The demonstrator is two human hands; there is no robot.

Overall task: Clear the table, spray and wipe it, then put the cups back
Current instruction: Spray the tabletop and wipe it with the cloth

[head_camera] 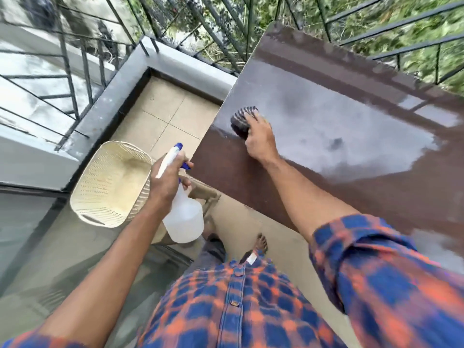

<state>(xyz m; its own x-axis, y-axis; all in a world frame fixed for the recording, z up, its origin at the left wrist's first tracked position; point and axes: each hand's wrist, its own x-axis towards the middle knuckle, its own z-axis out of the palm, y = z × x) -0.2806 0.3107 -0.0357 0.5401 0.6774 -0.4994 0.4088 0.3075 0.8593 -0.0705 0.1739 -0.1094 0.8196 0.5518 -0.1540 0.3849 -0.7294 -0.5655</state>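
Table, the dark brown rectangular flat-topped one (351, 202): where is it, and which step is it at?

— It fills the frame from twelve round to four o'clock. I judge this to be the spray-and-wipe step: a pale wet sheen (339, 136) spreads over its middle, toward two o'clock.

— What are the hands doing?

— The right hand (259, 139), just off centre toward one o'clock, has its fingers bent over a bunched dark grey striped cloth (242, 119) and presses it onto the top, close to the table's nine o'clock edge. The left hand (167, 183), at nine o'clock and off the table, is wrapped round the neck of a translucent white plastic spray bottle (185, 219), with a finger hooked on its blue trigger (185, 166) and the nozzle aimed up toward the table.

— And next?

— Probably drawing the cloth through the wet patch toward three o'clock, then over the brown strip at five o'clock, which looks dry and may want a spray first. After that the cups go back, but no cups show anywhere in the frame. A cream perforated plastic basket (110, 182) sits at nine o'clock, just beside the bottle and off the table.

— Any brand or writing?

— Nothing readable. The bottle shows no label, and a small white tag (251, 258) on the blue-and-orange checked shirt (238, 310) is too blurred to read.
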